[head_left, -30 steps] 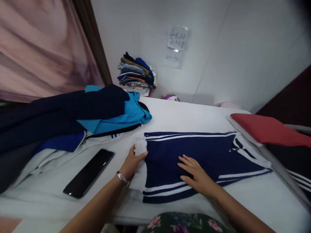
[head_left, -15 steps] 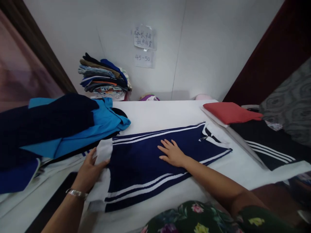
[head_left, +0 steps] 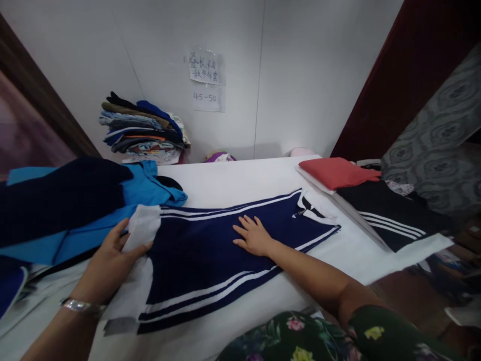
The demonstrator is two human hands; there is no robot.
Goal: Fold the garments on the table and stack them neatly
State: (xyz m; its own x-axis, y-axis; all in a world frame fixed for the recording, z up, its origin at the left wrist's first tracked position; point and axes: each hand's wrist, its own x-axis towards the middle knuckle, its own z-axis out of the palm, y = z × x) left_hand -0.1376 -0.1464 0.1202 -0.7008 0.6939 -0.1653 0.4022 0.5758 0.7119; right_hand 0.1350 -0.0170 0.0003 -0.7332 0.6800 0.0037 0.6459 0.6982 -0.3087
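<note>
A navy zip-collared jacket (head_left: 195,250) with white stripes along both long sides lies flat, folded into a long narrow shape. Its white collar points to the right and its white hem (head_left: 145,225) to the left. At that hem, my left hand (head_left: 112,255) grips the fabric, thumb on top and the other fingers at the far edge, partly hidden. My right hand (head_left: 253,238) rests flat on the middle of the jacket with its fingers spread.
Blue and dark garments (head_left: 93,200) are heaped on the left of the white table (head_left: 225,180). A stack of folded clothes (head_left: 145,130) stands by the wall. On the right lie a red folded garment (head_left: 336,173) and a black striped one (head_left: 391,213). Paper notes (head_left: 206,77) hang on the wall.
The view has turned a little to the right, so everything sits further left. My left hand has drawn the hem slightly outward and up; my right hand stays flat on the jacket.
</note>
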